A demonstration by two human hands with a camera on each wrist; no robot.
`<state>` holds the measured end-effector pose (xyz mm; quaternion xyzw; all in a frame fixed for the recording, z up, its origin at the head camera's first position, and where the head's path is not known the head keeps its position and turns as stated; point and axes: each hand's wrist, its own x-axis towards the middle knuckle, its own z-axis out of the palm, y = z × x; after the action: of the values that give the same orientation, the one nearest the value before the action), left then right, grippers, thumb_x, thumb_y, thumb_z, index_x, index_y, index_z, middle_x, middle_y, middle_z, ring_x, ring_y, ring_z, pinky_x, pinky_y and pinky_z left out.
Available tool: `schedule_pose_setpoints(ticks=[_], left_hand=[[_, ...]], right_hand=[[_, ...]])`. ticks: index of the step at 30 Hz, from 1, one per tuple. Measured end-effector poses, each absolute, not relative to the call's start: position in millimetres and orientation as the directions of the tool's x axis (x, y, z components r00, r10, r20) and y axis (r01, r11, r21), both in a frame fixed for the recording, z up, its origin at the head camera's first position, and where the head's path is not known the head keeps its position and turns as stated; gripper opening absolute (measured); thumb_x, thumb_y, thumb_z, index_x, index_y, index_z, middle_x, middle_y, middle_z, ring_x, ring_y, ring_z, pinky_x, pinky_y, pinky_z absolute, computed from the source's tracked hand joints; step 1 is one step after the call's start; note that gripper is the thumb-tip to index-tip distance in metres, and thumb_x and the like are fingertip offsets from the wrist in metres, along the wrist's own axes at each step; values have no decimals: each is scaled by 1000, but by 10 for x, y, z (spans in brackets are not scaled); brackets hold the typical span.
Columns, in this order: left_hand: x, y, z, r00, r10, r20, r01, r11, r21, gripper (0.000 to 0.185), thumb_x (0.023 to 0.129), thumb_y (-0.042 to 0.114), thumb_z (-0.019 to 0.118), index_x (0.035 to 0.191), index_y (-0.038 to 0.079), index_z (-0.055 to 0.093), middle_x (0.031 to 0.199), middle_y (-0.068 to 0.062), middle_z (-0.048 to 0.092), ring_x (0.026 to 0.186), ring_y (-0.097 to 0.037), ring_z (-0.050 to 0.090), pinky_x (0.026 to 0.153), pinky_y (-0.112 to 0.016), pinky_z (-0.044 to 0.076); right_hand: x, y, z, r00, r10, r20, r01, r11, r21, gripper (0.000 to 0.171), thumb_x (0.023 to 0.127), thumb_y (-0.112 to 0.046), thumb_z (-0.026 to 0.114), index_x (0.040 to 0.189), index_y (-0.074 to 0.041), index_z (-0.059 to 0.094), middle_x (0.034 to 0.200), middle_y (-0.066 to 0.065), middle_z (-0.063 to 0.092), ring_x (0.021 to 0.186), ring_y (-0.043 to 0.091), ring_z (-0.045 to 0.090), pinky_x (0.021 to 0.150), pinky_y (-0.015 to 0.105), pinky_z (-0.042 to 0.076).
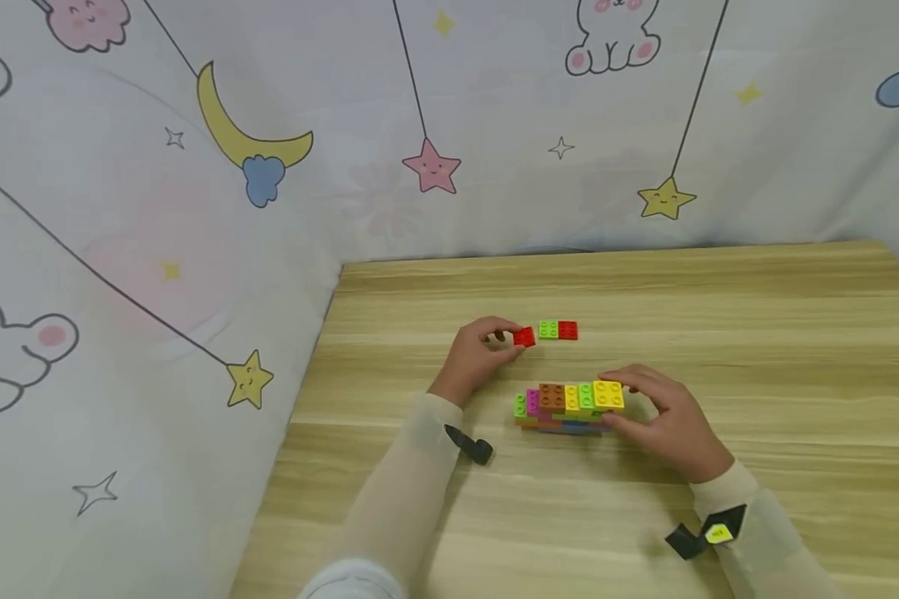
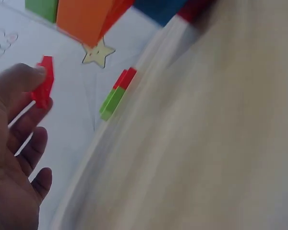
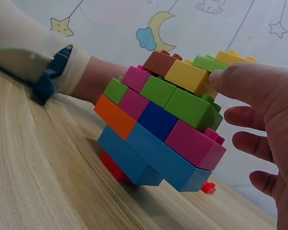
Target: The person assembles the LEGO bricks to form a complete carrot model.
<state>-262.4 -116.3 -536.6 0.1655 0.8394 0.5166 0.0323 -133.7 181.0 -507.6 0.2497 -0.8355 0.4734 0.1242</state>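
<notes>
While the right hand [image 1: 670,428] grips the block stack's [image 1: 567,405] right end, bracing it on the table [image 1: 757,349], the left hand [image 1: 475,358] pinches a red brick [image 1: 524,337]. That brick sits just left of a green-and-red pair [image 1: 558,330], beyond the stack.

No readable text, labels, numbers or brands anywhere

the head camera looked forward and down from above onto the wooden table [image 1: 757,349], taking in both hands and the patterned curtain [image 1: 157,249] behind. the left wrist camera sat low and close, tilted, facing the small red brick [image 2: 44,82]. the right wrist camera sat near table level, close to the brick stack [image 3: 158,120], which the head view shared.
</notes>
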Motion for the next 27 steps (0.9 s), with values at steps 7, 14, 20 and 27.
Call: schedule_pose_setpoints(ticks=[7, 14, 20, 27], left_hand=[[-2233, -1193, -5105, -888, 368, 275, 378, 246, 892, 23, 92, 20, 81, 114, 19, 78, 111, 6, 72, 104, -29, 62, 93, -53, 51], [-1944, -1189, -4903, -770, 491, 407, 552, 193, 811, 27, 86, 11, 85, 112, 11, 78, 113, -2, 73, 109, -19, 63, 97, -40, 54], [-1880, -1180, -4838, -696, 570, 438, 634, 200, 747, 28, 85, 12, 86, 112, 11, 78, 111, -1, 73, 111, -17, 61, 99, -32, 52], [-1891, -1213, -4811, -660, 599, 453, 671, 199, 714, 23, 87, 13, 84, 110, 14, 79, 108, 3, 72, 108, -14, 60, 96, -31, 52]], right_hand=[[-1341, 1816, -5082, -835, -301, 460, -550, 441, -709, 60, 75, 2, 90, 130, -14, 71, 119, -6, 70, 103, 4, 60, 86, 20, 48], [-1349, 1806, -5100, -848, -293, 442, -530, 454, -716, 58, 75, -2, 92, 128, -16, 72, 119, -9, 70, 104, 3, 61, 82, 22, 49], [-1353, 1809, -5112, -845, -293, 447, -534, 452, -714, 58, 75, -2, 92, 127, -16, 72, 119, -9, 70, 105, 3, 62, 83, 22, 48], [-1345, 1810, -5088, -848, -291, 443, -530, 447, -721, 54, 75, -2, 92, 125, -9, 73, 118, -8, 70, 105, 3, 63, 83, 23, 49]])
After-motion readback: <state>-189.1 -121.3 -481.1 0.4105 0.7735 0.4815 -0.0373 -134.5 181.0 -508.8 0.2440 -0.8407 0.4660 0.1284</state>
